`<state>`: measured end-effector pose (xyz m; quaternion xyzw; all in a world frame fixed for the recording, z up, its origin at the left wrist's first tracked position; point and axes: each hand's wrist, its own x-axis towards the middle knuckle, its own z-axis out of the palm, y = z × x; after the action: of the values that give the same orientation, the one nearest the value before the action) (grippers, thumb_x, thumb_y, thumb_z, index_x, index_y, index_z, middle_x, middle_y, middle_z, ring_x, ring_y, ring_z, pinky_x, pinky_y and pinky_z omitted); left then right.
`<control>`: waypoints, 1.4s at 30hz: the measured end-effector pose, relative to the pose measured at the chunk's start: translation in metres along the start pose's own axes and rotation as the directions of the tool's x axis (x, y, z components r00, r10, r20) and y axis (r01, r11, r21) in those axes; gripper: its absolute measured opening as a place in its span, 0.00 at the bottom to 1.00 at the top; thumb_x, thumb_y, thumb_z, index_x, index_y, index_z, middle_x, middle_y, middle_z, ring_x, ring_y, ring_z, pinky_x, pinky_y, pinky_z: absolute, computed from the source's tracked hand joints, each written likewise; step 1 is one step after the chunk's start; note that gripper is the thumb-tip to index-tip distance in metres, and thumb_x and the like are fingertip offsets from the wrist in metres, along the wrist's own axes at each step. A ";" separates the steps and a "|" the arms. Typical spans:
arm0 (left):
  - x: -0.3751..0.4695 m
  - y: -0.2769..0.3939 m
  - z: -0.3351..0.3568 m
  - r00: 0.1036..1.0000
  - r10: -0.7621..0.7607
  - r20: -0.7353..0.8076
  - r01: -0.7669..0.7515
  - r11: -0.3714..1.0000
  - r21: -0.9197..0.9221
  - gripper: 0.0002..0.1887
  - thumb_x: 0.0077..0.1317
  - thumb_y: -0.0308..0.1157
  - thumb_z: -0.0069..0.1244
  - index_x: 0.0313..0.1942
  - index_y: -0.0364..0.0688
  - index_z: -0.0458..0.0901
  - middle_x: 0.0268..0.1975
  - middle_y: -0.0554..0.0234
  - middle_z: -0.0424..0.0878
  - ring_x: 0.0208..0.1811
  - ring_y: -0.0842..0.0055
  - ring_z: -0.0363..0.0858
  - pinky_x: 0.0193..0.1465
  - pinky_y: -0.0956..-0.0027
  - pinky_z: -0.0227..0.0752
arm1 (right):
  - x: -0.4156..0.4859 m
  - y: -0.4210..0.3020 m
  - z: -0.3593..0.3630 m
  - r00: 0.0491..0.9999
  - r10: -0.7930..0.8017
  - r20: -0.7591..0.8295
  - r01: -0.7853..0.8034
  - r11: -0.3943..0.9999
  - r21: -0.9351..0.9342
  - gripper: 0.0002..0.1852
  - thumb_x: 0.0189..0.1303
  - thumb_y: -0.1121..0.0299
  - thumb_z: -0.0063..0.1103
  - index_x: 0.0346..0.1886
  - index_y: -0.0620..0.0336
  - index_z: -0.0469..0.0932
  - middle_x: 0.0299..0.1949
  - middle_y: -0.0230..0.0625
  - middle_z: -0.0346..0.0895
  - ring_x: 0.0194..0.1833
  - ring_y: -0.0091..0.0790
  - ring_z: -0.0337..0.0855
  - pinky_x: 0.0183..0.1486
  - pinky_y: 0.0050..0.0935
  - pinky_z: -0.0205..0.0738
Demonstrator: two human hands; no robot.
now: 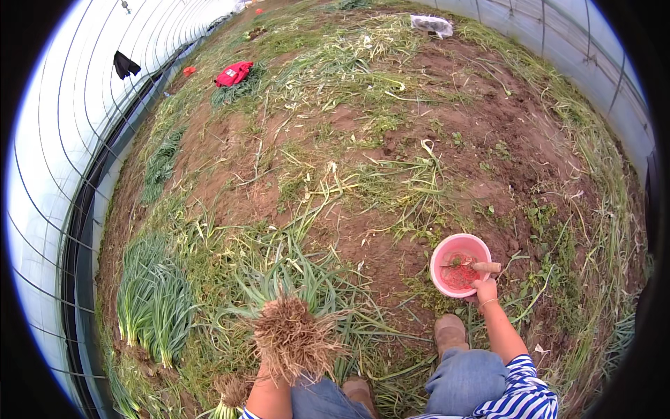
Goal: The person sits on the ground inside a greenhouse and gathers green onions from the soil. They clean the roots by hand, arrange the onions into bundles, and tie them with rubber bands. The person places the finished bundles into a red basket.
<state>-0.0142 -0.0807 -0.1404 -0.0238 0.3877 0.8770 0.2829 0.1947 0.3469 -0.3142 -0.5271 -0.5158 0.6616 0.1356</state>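
My right hand (pixel 484 293) grips the near rim of a pink plastic bucket (pixel 437 269) to the right, in front of my boot. Red bands (pixel 459 277) lie in the bucket, and a tool with a wooden handle (pixel 487 267) leans over its right rim. At lower centre-left, a bunch of long-leaved green plants is held roots towards me; its brown roots (pixel 296 335) hide my left hand, of which only the forearm shows below. The green leaves (pixel 309 280) of the bunch spread forward, away from me.
Bundled green plants (pixel 157 304) lie at the left, with another rooted bunch (pixel 230 390) near my left forearm. Farther off are a red cloth (pixel 234 74) on a green heap and a whitish plastic bag (pixel 432 25). Loose leaves litter the soil between plastic greenhouse walls (pixel 565 36).
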 end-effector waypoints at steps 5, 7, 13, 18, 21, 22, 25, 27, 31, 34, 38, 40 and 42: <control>-0.003 -0.028 0.064 0.894 -0.089 0.439 -0.341 0.500 0.796 0.21 0.63 0.32 0.41 0.56 0.37 0.70 0.54 0.58 0.76 0.44 0.71 0.76 0.49 0.68 0.69 | -0.077 -0.117 0.050 0.945 -0.037 0.324 0.048 0.998 -0.026 0.13 0.44 0.76 0.54 0.35 0.68 0.77 0.28 0.37 0.78 0.25 0.30 0.80 0.21 0.28 0.75; -0.001 -0.018 0.113 0.633 -0.142 0.761 -0.766 0.031 0.643 0.28 0.58 0.27 0.45 0.61 0.35 0.66 0.54 0.57 0.76 0.41 0.70 0.77 0.47 0.68 0.69 | -0.093 -0.145 0.059 0.894 -0.140 0.425 0.161 0.987 -0.014 0.13 0.43 0.76 0.54 0.35 0.69 0.77 0.28 0.36 0.78 0.26 0.29 0.80 0.23 0.26 0.74; 0.001 -0.040 0.127 0.542 -0.380 0.749 -0.797 0.049 0.602 0.38 0.52 0.25 0.46 0.66 0.40 0.55 0.45 0.43 0.77 0.48 0.51 0.75 0.54 0.59 0.67 | -0.131 -0.178 0.065 0.723 -0.152 0.674 0.240 0.970 -0.039 0.19 0.45 0.76 0.54 0.44 0.69 0.77 0.36 0.34 0.79 0.37 0.24 0.79 0.40 0.25 0.74; 0.011 -0.047 0.134 0.581 -0.437 0.687 -0.763 0.001 0.646 0.29 0.51 0.22 0.46 0.57 0.39 0.66 0.47 0.36 0.76 0.47 0.48 0.76 0.51 0.57 0.70 | -0.136 -0.170 0.047 0.670 -0.189 0.718 0.278 0.960 -0.007 0.25 0.55 0.63 0.59 0.54 0.70 0.71 0.36 0.36 0.79 0.36 0.26 0.79 0.38 0.25 0.74; 0.028 -0.062 0.120 0.687 -0.397 0.609 -0.617 0.124 0.777 0.23 0.50 0.21 0.50 0.50 0.36 0.73 0.47 0.42 0.78 0.45 0.57 0.78 0.49 0.60 0.72 | -0.118 -0.166 -0.002 0.700 -0.117 0.704 0.061 0.993 0.105 0.33 0.60 0.46 0.55 0.54 0.70 0.70 0.33 0.41 0.79 0.32 0.30 0.80 0.34 0.26 0.75; 0.037 -0.067 0.104 0.892 -0.393 0.224 -0.051 0.404 0.913 0.21 0.51 0.21 0.52 0.48 0.35 0.75 0.47 0.45 0.78 0.45 0.62 0.79 0.48 0.63 0.72 | -0.101 -0.147 -0.030 0.815 -0.059 0.576 0.033 0.998 0.055 0.30 0.61 0.48 0.53 0.50 0.70 0.71 0.31 0.42 0.80 0.30 0.31 0.81 0.33 0.26 0.76; 0.079 -0.074 0.138 0.884 -0.396 -0.249 0.461 0.642 0.613 0.16 0.59 0.24 0.50 0.48 0.33 0.76 0.48 0.51 0.77 0.46 0.71 0.78 0.49 0.66 0.73 | -0.081 0.007 -0.137 0.924 0.320 0.210 -0.209 0.882 -0.422 0.22 0.60 0.54 0.50 0.40 0.70 0.74 0.26 0.43 0.80 0.27 0.33 0.82 0.29 0.27 0.77; 0.109 -0.078 0.160 0.969 -0.223 -0.102 0.228 0.667 0.709 0.16 0.61 0.26 0.48 0.50 0.33 0.75 0.49 0.51 0.77 0.47 0.72 0.77 0.50 0.66 0.74 | -0.146 0.088 -0.171 0.685 0.721 0.105 -0.380 0.477 -0.793 0.21 0.57 0.54 0.50 0.35 0.66 0.79 0.29 0.48 0.81 0.29 0.38 0.83 0.29 0.36 0.77; 0.151 -0.108 0.186 0.982 -0.169 0.086 0.025 0.568 0.823 0.16 0.62 0.27 0.47 0.50 0.33 0.75 0.49 0.52 0.76 0.48 0.72 0.77 0.51 0.66 0.73 | -0.303 0.175 -0.158 0.287 0.943 0.165 -0.418 0.279 -0.865 0.20 0.56 0.55 0.51 0.38 0.64 0.79 0.33 0.48 0.81 0.32 0.40 0.83 0.33 0.38 0.76; 0.157 -0.114 0.216 0.969 -0.196 0.149 -0.036 0.484 0.875 0.16 0.62 0.27 0.47 0.50 0.33 0.74 0.50 0.52 0.76 0.48 0.72 0.77 0.51 0.66 0.72 | -0.348 0.207 -0.123 0.260 0.927 0.271 -0.471 0.367 -0.803 0.19 0.56 0.56 0.52 0.40 0.63 0.79 0.35 0.48 0.81 0.34 0.41 0.83 0.35 0.39 0.76; 0.161 -0.142 0.250 0.923 -0.346 0.171 -0.034 0.370 0.928 0.16 0.62 0.28 0.46 0.51 0.33 0.74 0.50 0.52 0.76 0.49 0.72 0.76 0.52 0.66 0.72 | -0.376 0.223 -0.068 0.266 0.909 0.321 -0.582 0.417 -0.698 0.18 0.56 0.57 0.53 0.43 0.60 0.79 0.38 0.48 0.80 0.37 0.43 0.83 0.38 0.40 0.75; 0.155 -0.146 0.267 0.904 -0.383 0.188 -0.067 0.306 0.950 0.17 0.62 0.28 0.46 0.51 0.33 0.74 0.50 0.52 0.75 0.49 0.72 0.76 0.52 0.66 0.72 | -0.366 0.246 -0.043 0.278 0.895 0.349 -0.585 0.446 -0.678 0.18 0.56 0.57 0.54 0.44 0.59 0.79 0.40 0.48 0.80 0.38 0.44 0.83 0.40 0.41 0.75; 0.148 -0.150 0.284 0.883 -0.429 0.190 -0.084 0.254 0.964 0.17 0.62 0.28 0.46 0.51 0.34 0.74 0.51 0.52 0.75 0.49 0.72 0.76 0.52 0.65 0.71 | -0.349 0.283 -0.018 0.295 0.888 0.352 -0.567 0.459 -0.684 0.18 0.56 0.58 0.54 0.46 0.58 0.79 0.42 0.47 0.80 0.39 0.44 0.83 0.42 0.42 0.75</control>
<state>-0.0108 0.2679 -0.0804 0.2950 0.7589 0.4090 0.4120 0.4555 -0.0174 -0.3513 -0.4408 -0.3472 0.6519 -0.5101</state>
